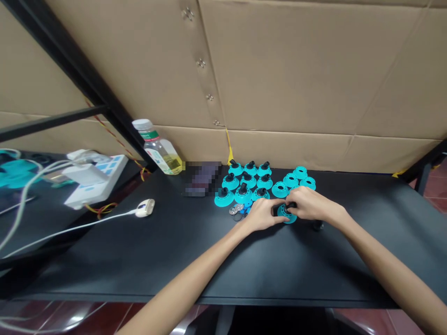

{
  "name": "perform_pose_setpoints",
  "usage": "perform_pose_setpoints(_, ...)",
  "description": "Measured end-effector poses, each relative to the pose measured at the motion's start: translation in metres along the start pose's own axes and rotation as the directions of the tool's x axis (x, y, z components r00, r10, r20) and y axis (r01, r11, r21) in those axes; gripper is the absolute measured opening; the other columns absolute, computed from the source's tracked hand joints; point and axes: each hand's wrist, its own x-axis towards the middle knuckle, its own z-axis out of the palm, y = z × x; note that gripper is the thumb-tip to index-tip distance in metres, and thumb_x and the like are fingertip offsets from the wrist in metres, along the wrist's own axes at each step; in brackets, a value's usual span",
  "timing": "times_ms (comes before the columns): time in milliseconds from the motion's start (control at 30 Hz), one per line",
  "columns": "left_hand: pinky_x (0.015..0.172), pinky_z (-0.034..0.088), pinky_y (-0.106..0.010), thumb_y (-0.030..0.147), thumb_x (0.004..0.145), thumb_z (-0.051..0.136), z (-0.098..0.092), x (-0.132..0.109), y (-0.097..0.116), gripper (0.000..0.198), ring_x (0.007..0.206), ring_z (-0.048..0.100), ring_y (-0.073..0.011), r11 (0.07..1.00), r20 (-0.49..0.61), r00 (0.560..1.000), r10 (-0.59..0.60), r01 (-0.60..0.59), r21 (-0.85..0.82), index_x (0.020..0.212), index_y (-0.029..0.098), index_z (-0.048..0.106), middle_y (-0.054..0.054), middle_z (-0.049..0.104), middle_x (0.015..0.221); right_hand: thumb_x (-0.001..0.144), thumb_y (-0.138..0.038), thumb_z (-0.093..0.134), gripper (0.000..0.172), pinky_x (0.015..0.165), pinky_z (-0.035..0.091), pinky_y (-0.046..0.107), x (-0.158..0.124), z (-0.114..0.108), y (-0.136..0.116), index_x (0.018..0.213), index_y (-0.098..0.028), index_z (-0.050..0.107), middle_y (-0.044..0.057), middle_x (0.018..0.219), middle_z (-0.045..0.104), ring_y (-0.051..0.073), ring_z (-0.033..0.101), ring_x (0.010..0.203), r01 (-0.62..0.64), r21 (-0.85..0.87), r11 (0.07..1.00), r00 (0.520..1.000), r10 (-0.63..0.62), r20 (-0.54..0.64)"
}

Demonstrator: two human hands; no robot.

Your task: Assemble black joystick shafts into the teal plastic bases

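Your left hand [263, 215] and right hand [310, 204] are together on the black table [132, 260], both grasping one teal disc [289, 219] with a black stem [285, 209]. Your fingers are clenched around it, not released, though the hands hide exactly how they sit.

Clock positions are from that held disc. Stemmed teal discs [243, 186] sit in a tight cluster at 10 to 11 o'clock, nearly touching your left hand. Four stemless discs [291, 180] are at 12 to 1 o'clock. Small metal washers [236, 210] lie just beside your left hand at 9 o'clock. A loose black part [317, 225] is near your right hand at 4 o'clock.

Further off at 10 o'clock: bottle [159, 149], pixelated object [202, 179]. Power strip [96, 181] at 9 o'clock, cardboard wall [279, 70] at 12 o'clock.
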Motion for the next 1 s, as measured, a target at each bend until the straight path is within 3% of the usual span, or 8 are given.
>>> perform_pose_setpoints(300,0.057,0.034,-0.023,0.044,0.072,0.073,0.002,0.001,0.004,0.051,0.059,0.057,-0.0148,1.000,-0.039,0.999,-0.030,0.030,-0.004,0.117,0.021,0.068,0.000,0.066,0.063,0.094,-0.022,0.044,0.027,0.060,0.034,0.027,-0.009,0.034,-0.014,0.091,-0.008,0.067,0.015,0.084,0.069,0.019,0.062,0.071,-0.173,-0.145,0.974,0.977,0.151,-0.151)
perform_pose_setpoints(367,0.056,0.034,-0.022,0.041,0.072,0.073,0.002,0.002,0.003,0.048,0.056,0.055,-0.0137,0.999,-0.031,0.999,-0.026,0.025,-0.026,0.115,0.020,0.069,0.001,0.064,0.060,0.093,-0.027,0.047,0.026,0.062,0.037,0.026,-0.012,0.038,-0.009,0.094,-0.009,0.067,0.014,0.086,0.069,0.020,0.062,0.074,-0.144,-0.060,0.988,0.971,0.130,-0.199)
perform_pose_setpoints(433,0.055,0.034,-0.022,0.038,0.073,0.072,0.002,0.002,0.002,0.045,0.053,0.053,-0.0125,0.998,-0.012,1.000,-0.024,0.023,-0.058,0.114,0.019,0.069,0.002,0.062,0.058,0.091,-0.031,0.053,0.026,0.065,0.041,0.026,-0.015,0.040,-0.003,0.103,-0.012,0.066,0.011,0.087,0.070,0.019,0.062,0.076,-0.034,0.086,0.996,0.967,0.055,-0.250)
perform_pose_setpoints(533,0.054,0.033,-0.021,0.038,0.073,0.071,0.001,0.002,0.001,0.045,0.051,0.051,-0.0117,0.994,0.013,1.000,-0.027,0.028,-0.105,0.114,0.018,0.069,0.004,0.057,0.052,0.087,-0.028,0.056,0.027,0.064,0.043,0.024,-0.021,0.038,0.005,0.107,-0.013,0.066,0.006,0.080,0.070,0.014,0.061,0.066,0.117,0.333,0.936,0.959,-0.020,-0.282)
perform_pose_setpoints(733,0.052,0.031,-0.021,0.047,0.071,0.071,0.002,0.003,0.002,0.055,0.050,0.048,-0.0107,0.994,0.016,0.999,-0.034,0.036,-0.104,0.118,0.017,0.067,0.005,0.055,0.051,0.084,-0.018,0.051,0.031,0.058,0.045,0.023,-0.027,0.030,0.009,0.108,-0.010,0.069,0.002,0.061,0.068,0.012,0.061,0.054,0.093,0.524,0.847,0.978,0.022,-0.209)
perform_pose_setpoints(900,0.052,0.028,-0.021,0.050,0.070,0.072,0.005,0.002,0.001,0.054,0.050,0.047,-0.0105,0.997,-0.012,1.000,-0.022,0.021,-0.081,0.115,0.020,0.069,0.006,0.052,0.048,0.086,-0.026,0.050,0.038,0.055,0.047,0.023,-0.028,0.028,0.011,0.116,-0.008,0.065,0.004,0.064,0.070,0.013,0.061,0.050,-0.006,0.647,0.762,0.994,0.074,-0.078)
perform_pose_setpoints(1000,0.052,0.029,-0.021,0.051,0.070,0.073,0.007,0.001,0.003,0.054,0.051,0.049,-0.0111,0.998,-0.037,0.999,-0.021,0.018,-0.068,0.116,0.022,0.068,0.005,0.053,0.049,0.089,-0.032,0.049,0.039,0.054,0.046,0.023,-0.027,0.030,0.011,0.116,-0.009,0.065,0.004,0.064,0.070,0.013,0.061,0.049,-0.023,0.651,0.759,0.993,0.091,-0.071)
